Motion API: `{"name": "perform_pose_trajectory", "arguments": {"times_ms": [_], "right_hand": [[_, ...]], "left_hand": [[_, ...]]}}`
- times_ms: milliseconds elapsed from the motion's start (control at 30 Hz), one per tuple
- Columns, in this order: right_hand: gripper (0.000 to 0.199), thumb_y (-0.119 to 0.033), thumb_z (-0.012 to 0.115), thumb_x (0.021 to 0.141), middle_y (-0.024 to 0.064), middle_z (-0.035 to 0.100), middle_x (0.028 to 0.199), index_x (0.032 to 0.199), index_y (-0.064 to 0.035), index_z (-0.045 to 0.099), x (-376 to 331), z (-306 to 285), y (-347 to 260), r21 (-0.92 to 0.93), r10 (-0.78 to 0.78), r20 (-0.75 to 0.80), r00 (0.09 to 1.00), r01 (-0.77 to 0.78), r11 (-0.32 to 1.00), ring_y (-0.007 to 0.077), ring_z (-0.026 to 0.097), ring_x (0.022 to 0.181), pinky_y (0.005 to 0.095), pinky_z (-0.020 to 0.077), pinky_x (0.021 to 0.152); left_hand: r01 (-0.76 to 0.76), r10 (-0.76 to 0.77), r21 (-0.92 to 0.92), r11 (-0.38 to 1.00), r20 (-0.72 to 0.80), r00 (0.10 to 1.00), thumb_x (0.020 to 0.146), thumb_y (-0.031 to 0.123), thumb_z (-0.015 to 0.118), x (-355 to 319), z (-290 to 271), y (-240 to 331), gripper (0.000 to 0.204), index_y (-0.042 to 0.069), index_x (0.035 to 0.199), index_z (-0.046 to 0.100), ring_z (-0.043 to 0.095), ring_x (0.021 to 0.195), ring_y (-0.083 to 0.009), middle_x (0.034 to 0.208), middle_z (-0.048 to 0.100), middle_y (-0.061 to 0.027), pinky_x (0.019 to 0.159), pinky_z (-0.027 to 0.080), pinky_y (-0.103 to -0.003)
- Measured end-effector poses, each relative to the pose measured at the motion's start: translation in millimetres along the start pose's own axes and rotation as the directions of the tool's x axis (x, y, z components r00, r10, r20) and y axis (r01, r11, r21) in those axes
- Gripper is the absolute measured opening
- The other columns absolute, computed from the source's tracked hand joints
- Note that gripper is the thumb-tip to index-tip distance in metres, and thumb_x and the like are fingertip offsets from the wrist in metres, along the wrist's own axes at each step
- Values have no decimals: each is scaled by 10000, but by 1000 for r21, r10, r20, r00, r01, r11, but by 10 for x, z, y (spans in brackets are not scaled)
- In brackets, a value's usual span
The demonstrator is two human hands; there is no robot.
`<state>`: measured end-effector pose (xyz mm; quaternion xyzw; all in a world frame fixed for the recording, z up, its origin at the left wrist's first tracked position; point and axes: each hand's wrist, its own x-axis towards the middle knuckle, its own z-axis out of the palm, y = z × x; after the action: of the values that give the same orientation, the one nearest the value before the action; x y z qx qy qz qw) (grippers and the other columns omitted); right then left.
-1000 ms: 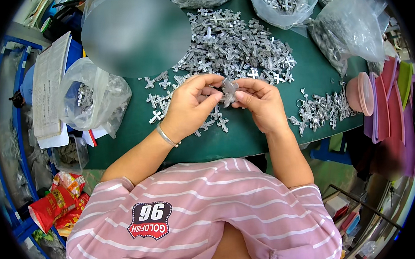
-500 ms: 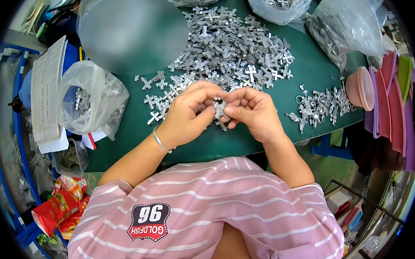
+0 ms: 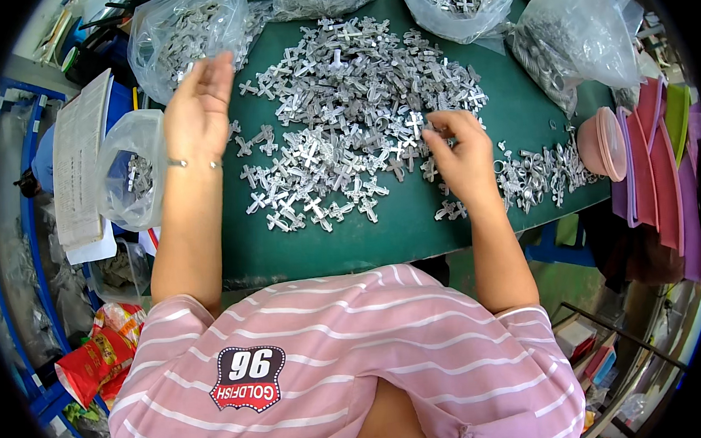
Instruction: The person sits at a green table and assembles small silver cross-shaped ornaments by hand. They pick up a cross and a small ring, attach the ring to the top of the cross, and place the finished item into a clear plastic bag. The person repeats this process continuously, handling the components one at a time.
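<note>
A broad heap of small silver-grey metal cross-shaped pieces point(image 3: 343, 84) is spread over the green tabletop. My left hand point(image 3: 200, 108) is raised at the heap's left, fingers stretched toward a clear plastic bag point(image 3: 145, 51) of similar pieces. Nothing can be made out in its grasp. At the heap's right edge, my right hand point(image 3: 464, 156) is lowered close to the loose crosses. Its fingers are bent, with the thumb apart from them, and no held piece shows.
A clear bag-lined tub point(image 3: 120, 203) stands at the left beside a sheaf of papers point(image 3: 82, 162). More filled bags point(image 3: 571, 41) line the far side. At the right are small metal rings and charms point(image 3: 542, 177), a pink tub point(image 3: 600, 146) and coloured bins point(image 3: 656, 175).
My hands were together over the near heap, pinching a small silver piece. They have parted: the left moved up and left to the bag, the right moved right to the heap's edge.
</note>
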<state>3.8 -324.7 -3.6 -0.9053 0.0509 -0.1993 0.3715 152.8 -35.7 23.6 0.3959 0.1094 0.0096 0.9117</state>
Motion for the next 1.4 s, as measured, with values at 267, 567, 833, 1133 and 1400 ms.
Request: {"name": "perform_pose_trajectory", "arguments": {"times_ms": [267,567,833,1133,1400], "right_hand": [[135,-64,621,816,93,633,756,924,13,642,99,0,-136,408,292,90,952,-302,862,190,594,606,275,480,531],[186,-64,614,837,105,639,781,968,69,611,-89,28,-371,734,387,444,809,-575,361,150,636,654,243,548,533],[183,-152,564,893,72,663,807,974,3,619,-126,-203,-172,572,419,145,897,-421,704,89,607,646,194,458,525],[268,-23,705,680,114,561,911,929,-2,608,-340,-147,-81,-78,36,172,984,-23,997,222,567,784,310,483,656],[245,-31,723,676,118,561,896,899,-19,621,-331,78,-345,239,-161,122,979,128,963,275,558,796,329,467,694]], "left_hand": [[95,-297,508,856,335,894,831,28,591,-890,158,-472,234,-25,1054,543,616,778,-151,915,613,-101,648,515,-242],[-119,-329,602,789,580,745,790,-38,633,-1245,200,-745,269,-33,1042,539,612,798,-137,919,587,-88,715,513,-244],[-67,-9,195,979,368,930,905,123,538,-604,108,-298,116,12,907,572,613,684,-148,761,609,-72,629,525,-265],[-440,12,676,591,538,843,820,165,635,-717,171,-351,300,31,1078,563,560,1030,-267,1080,580,-139,846,474,-338],[-879,-100,474,51,878,467,631,31,725,-889,-65,-635,242,49,819,575,523,976,-297,1048,556,-136,837,423,-369]]}}
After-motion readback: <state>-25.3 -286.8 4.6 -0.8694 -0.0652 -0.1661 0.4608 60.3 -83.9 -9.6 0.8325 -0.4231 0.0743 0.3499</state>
